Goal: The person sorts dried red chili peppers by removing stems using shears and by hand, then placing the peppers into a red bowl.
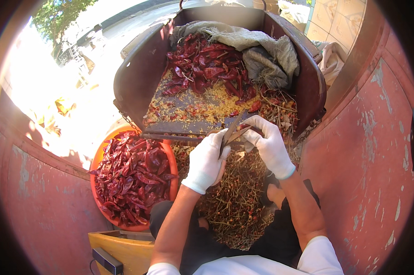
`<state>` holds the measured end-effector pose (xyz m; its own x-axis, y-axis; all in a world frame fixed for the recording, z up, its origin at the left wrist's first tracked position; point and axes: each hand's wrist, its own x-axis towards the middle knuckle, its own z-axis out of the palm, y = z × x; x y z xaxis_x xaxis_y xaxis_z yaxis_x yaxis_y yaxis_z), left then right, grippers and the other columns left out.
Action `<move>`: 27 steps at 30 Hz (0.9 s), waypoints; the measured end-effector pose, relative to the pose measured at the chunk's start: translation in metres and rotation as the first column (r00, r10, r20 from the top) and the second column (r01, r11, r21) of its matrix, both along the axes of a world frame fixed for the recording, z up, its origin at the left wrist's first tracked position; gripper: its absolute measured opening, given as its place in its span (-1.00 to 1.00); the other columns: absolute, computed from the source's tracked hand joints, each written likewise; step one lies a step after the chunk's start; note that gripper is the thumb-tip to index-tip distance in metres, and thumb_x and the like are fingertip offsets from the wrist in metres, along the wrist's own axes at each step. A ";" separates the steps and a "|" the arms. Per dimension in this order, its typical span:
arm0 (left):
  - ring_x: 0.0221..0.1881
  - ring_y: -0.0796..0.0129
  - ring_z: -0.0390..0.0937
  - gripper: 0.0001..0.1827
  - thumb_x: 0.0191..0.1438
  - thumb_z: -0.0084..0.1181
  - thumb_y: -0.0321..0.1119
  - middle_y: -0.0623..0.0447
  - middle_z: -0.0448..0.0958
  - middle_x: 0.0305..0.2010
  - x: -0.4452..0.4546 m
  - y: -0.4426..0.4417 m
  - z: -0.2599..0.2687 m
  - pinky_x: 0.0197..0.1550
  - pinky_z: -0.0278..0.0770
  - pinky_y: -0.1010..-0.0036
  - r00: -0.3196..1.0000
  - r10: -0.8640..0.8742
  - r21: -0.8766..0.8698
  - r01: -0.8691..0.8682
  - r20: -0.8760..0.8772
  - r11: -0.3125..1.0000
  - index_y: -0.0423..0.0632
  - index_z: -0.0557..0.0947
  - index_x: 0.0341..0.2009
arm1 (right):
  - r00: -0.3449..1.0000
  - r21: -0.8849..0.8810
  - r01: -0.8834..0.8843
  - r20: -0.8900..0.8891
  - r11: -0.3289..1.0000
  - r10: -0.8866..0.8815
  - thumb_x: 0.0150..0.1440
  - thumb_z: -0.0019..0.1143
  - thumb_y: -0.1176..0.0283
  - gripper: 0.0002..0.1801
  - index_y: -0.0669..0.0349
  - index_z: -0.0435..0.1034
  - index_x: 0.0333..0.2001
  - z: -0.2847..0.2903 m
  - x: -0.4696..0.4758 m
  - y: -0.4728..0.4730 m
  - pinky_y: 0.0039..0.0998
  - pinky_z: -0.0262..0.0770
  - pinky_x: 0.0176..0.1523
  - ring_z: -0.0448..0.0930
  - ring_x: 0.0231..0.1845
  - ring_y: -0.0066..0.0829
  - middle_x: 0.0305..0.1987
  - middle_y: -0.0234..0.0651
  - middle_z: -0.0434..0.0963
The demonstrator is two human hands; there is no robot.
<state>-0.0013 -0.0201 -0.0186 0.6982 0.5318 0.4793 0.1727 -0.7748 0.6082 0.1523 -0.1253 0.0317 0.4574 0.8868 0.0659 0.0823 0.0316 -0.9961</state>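
My left hand (207,160), in a white knit glove with bare fingertips, grips a pair of dark, rusty scissors (231,130). Their blades stand apart and point up and to the right. Opposite, my gloved right hand (267,146) pinches a dried red chili pepper (242,127) close to the blades; fingers and metal hide most of it. Beyond both hands, a heap of dried red chilies (210,65) lies in a dark red metal cart bed (138,80). Loose yellow seeds (179,103) cover part of its floor.
An orange plastic basin (173,165) full of red chilies stands at my left. Cut stems (239,202) pile up between my legs. A grey woven sack (272,51) lies in the cart. Red metal door panels (361,165) flank me, and a yellow wooden stool (131,245) sits at lower left.
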 end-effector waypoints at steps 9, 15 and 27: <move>-0.14 -0.09 0.51 -0.53 0.11 0.11 -0.46 -0.13 0.51 -0.14 -0.002 0.006 -0.006 -0.16 0.49 0.14 0.999 0.008 0.126 -0.002 -0.052 0.992 -0.10 0.44 0.15 | 0.999 -0.015 -0.039 0.031 0.999 0.039 0.28 -0.02 0.52 -0.81 0.32 0.44 -0.06 -0.004 0.002 0.002 -0.60 0.49 -0.26 0.50 -0.36 -0.73 -0.28 -0.46 0.56; -0.10 -0.16 0.52 -0.61 0.16 0.13 -0.44 -0.20 0.52 -0.14 -0.002 0.005 -0.001 -0.07 0.51 0.16 0.996 0.022 0.128 -0.010 -0.092 0.992 -0.10 0.47 0.10 | 0.996 -0.040 -0.083 -0.035 0.996 0.082 0.27 -0.03 0.53 -0.79 0.32 0.45 -0.05 -0.006 0.007 0.002 -0.61 0.46 -0.31 0.46 -0.44 -0.75 -0.31 -0.48 0.53; -0.09 -0.17 0.47 -0.43 -0.05 0.15 -0.51 -0.19 0.48 -0.13 -0.002 0.014 -0.010 -0.07 0.45 0.08 0.995 -0.027 0.247 0.051 -0.100 0.968 -0.17 0.41 0.13 | 0.975 -0.084 -0.209 -0.102 0.974 0.200 0.27 0.08 0.35 -0.71 0.35 0.47 -0.04 -0.003 0.013 0.002 -0.66 0.46 -0.38 0.51 -0.51 -0.74 -0.31 -0.40 0.59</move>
